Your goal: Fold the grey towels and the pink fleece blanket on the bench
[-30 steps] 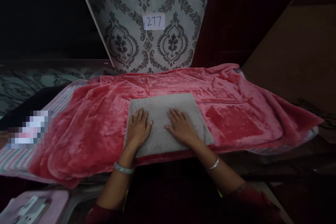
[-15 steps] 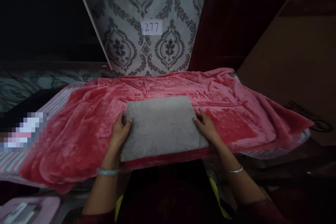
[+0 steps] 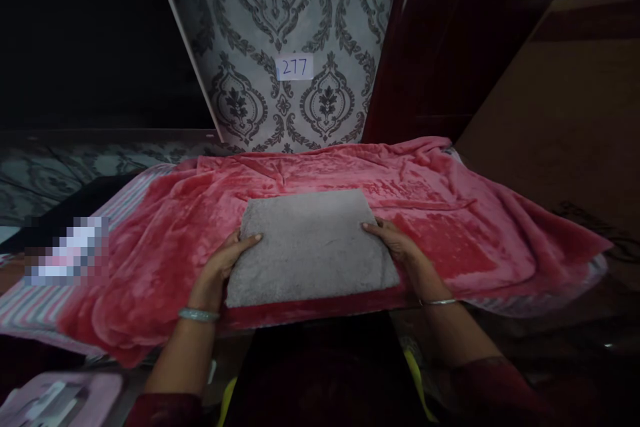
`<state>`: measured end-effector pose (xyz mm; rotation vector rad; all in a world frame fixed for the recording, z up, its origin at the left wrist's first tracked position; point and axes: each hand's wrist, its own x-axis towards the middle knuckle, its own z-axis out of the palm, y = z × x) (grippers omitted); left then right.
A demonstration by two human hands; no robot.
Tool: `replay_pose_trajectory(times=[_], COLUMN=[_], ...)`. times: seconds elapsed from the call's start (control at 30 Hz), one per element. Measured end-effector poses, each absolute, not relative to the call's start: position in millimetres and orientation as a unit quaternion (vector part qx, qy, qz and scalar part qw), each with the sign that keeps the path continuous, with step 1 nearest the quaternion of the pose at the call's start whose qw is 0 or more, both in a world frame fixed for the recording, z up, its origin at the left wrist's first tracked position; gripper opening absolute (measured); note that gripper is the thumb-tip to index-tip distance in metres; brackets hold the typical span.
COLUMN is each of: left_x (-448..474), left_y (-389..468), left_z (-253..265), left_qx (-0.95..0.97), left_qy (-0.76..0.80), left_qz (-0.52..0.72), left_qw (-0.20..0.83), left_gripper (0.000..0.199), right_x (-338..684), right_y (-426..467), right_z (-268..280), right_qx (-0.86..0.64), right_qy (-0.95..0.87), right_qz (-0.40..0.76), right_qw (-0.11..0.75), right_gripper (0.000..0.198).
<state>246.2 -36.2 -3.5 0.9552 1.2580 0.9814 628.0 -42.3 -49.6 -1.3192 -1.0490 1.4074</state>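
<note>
A flat grey towel (image 3: 310, 247) with a fuzzy surface lies before me, roughly rectangular, over a red plush blanket (image 3: 440, 233). My left hand (image 3: 227, 257) grips its left edge, thumb on top and the fingers partly hidden beneath. On the opposite edge, my right hand (image 3: 393, 240) holds it the same way, its thumb resting on the upper face. Whether the towel is folded in layers, and whether it touches the blanket all over, I cannot tell.
Beneath the blanket shows a striped cloth (image 3: 30, 307) at the left. Behind stand a patterned wall with a paper label (image 3: 295, 67), a dark screen (image 3: 100, 40) and a dark red door (image 3: 430, 47). A large cardboard box (image 3: 560, 93) is on the right, a pink stool (image 3: 95, 393) lower left.
My thumbs now lie further in over the towel's upper face, with both hands closed more firmly on its side edges. The whole view has shifted slightly.
</note>
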Motion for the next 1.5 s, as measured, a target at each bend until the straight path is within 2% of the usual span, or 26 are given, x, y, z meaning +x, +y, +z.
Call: replay_pose_trajectory(times=[0.13, 0.33, 0.43, 0.57, 0.67, 0.83, 0.93, 1.03, 1.1, 1.13, 1.33, 1.5], left_x=[244.2, 235.8, 237.0, 237.6, 235.4, 227.3, 215.7, 215.6, 231.3, 243.4, 302.3, 297.4], left_y=[-35.8, 0.4, 19.8, 18.1, 4.6, -6.6, -3.0, 7.3, 15.6, 19.1, 16.2, 9.9], left_z=[2.4, 24.9, 21.6, 0.0, -12.9, -21.2, -20.1, -8.7, 0.9, 4.1, -18.1, -35.0], left_qx=[0.460, 0.503, 0.464, 0.394, 0.403, 0.445, 0.508, 0.585, 0.646, 0.681, 0.775, 0.789], left_qy=[0.544, 0.521, 0.525, 0.547, 0.522, 0.545, 0.607, 0.680, 0.663, 0.639, 0.609, 0.604], left_qz=[0.447, 0.496, 0.496, 0.422, 0.414, 0.411, 0.385, 0.370, 0.355, 0.343, 0.164, 0.110], left_qw=[0.541, 0.479, 0.513, 0.606, 0.628, 0.580, 0.474, 0.243, 0.133, 0.101, 0.029, -0.005], left_gripper=[0.068, 0.070, 0.058, 0.041, 0.045, 0.051, 0.054, 0.055, 0.050, 0.048, 0.060, 0.062], right_x=[624.0, 627.0, 625.9, 624.6, 625.4, 634.9, 648.6, 638.3, 601.6, 574.7, 428.7, 437.9], right_y=[-43.8, -15.1, 1.1, 0.4, -9.9, -21.4, -23.8, -20.2, -15.2, -13.0, -15.8, -22.5], right_z=[-38.7, -13.9, -21.7, -48.6, -60.1, -62.9, -54.6, -31.0, -13.0, -6.2, -20.8, -39.9], right_qx=[-0.528, -0.494, -0.495, -0.523, -0.508, -0.532, -0.614, -0.707, -0.680, -0.646, -0.535, -0.534], right_qy=[-0.473, -0.501, -0.451, -0.398, -0.413, -0.470, -0.514, -0.573, -0.638, -0.681, -0.828, -0.829], right_qz=[0.500, 0.463, 0.488, 0.532, 0.541, 0.504, 0.416, 0.174, 0.039, 0.017, 0.066, 0.070], right_qw=[0.497, 0.539, 0.560, 0.534, 0.527, 0.492, 0.432, 0.376, 0.358, 0.345, 0.158, 0.147], right_gripper=[0.059, 0.058, 0.058, 0.054, 0.062, 0.067, 0.061, 0.059, 0.058, 0.057, 0.063, 0.063])
